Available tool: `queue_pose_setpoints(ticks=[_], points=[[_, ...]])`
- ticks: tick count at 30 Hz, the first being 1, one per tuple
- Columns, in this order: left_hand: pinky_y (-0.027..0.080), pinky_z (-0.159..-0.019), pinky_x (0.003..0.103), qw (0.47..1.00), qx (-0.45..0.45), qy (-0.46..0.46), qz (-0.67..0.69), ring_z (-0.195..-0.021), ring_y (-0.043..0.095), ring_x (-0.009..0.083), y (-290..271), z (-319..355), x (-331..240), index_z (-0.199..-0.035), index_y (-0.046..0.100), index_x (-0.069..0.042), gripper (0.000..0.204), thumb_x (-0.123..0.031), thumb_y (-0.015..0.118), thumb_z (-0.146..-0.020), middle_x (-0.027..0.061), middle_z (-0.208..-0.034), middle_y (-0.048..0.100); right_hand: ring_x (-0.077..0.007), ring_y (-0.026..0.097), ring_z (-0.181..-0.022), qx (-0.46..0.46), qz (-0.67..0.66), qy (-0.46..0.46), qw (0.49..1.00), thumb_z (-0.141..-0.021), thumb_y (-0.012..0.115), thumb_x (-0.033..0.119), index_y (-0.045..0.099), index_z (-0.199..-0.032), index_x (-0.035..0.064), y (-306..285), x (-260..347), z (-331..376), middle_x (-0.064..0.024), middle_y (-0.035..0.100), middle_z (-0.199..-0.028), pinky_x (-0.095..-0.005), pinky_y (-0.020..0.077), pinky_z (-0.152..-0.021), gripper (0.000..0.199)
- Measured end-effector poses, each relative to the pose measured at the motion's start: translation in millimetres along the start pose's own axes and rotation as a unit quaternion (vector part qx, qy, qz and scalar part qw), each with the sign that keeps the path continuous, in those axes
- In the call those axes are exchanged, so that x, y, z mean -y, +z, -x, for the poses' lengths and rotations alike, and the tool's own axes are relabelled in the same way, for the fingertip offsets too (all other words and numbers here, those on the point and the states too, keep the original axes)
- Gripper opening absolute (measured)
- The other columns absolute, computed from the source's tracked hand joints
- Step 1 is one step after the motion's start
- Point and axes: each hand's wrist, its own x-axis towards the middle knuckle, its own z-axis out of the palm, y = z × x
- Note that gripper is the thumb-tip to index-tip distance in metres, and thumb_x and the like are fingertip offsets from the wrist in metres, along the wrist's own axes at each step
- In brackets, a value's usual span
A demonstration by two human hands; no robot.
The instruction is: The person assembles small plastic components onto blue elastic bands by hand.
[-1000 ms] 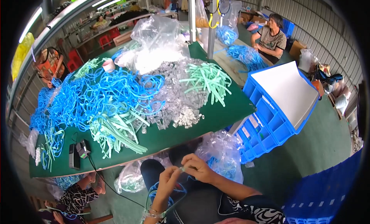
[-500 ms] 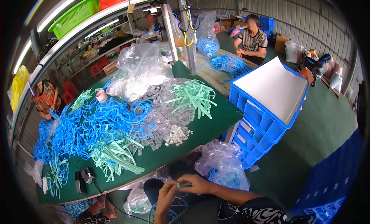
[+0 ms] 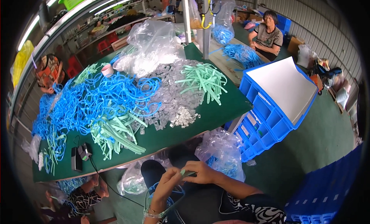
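Observation:
In front of my body, below the table's edge, my left hand [image 3: 168, 182] and my right hand [image 3: 203, 172] meet with fingers pinched together. Between their fingertips runs a short pale green strap [image 3: 185, 172], partly hidden by the fingers. Blue and green cord loops [image 3: 152, 197] hang around my left wrist and forearm. On the green table [image 3: 162, 145], nearest my hands, lies a heap of pale green straps [image 3: 115, 133]. Behind it spreads a big tangle of blue cords [image 3: 104, 97]. Transparent plastic clips [image 3: 165, 85] and small white clips [image 3: 185, 118] are piled farther right.
Stacked blue crates [image 3: 266, 133] with a white board [image 3: 283, 89] on top stand at right. Plastic bags [image 3: 221, 147] sit under the table edge. A black device [image 3: 77, 158] trails a cable. One person [image 3: 268, 39] sits beyond the crates; others sit at left.
The view has tilted and shifted, so the table sits higher in it. Both hands stay together on the green strap, their fingers slightly repositioned.

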Motion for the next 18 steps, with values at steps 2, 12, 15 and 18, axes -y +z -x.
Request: queue_pose_setpoints(ticks=[2,12,15,18], points=[[0.041,-0.06,0.019,1.0,0.003,-0.004,-0.021,-0.069,0.054,0.0071,-2,2,-1,-0.091,0.053,-0.006,0.017,-0.023,0.053,-0.091,0.001,-0.077,0.057,-0.024,0.058,-0.07,-0.001,-0.004,0.014,1.0,-0.075,0.069,0.012,0.062,-0.093,0.0048,1,2,-2,-0.0086,0.057,-0.081,-0.0306,0.0448,-0.062,0.02],[0.046,-0.067,0.023,0.996,0.03,-0.082,0.019,-0.071,0.058,0.012,-15,26,-1,-0.087,0.05,-0.004,0.014,-0.017,0.05,-0.092,0.005,-0.08,0.058,-0.0228,0.058,-0.07,0.048,-0.014,0.039,0.998,-0.073,0.071,0.01,0.063,-0.09,0.0038,14,12,1,-0.0085,0.057,-0.078,-0.0307,0.0449,-0.061,0.019],[0.047,-0.063,0.025,0.999,0.029,-0.036,0.001,-0.07,0.058,0.0119,-20,19,-3,-0.085,0.05,-0.005,0.014,-0.018,0.051,-0.091,0.0049,-0.08,0.058,-0.0201,0.057,-0.069,0.035,0.028,0.009,0.999,-0.07,0.074,0.008,0.063,-0.087,0.0034,14,7,-12,-0.0074,0.058,-0.079,-0.0288,0.0437,-0.059,0.021],[0.045,-0.062,0.025,0.999,0.044,0.008,0.01,-0.07,0.053,0.0107,-21,9,-12,-0.077,0.049,-0.006,0.017,-0.018,0.054,-0.088,0.0039,-0.085,0.054,-0.0244,0.056,-0.07,0.032,0.055,-0.021,0.998,-0.07,0.073,0.01,0.062,-0.087,0.0052,11,9,-25,-0.0087,0.057,-0.078,-0.033,0.0444,-0.06,0.021]])
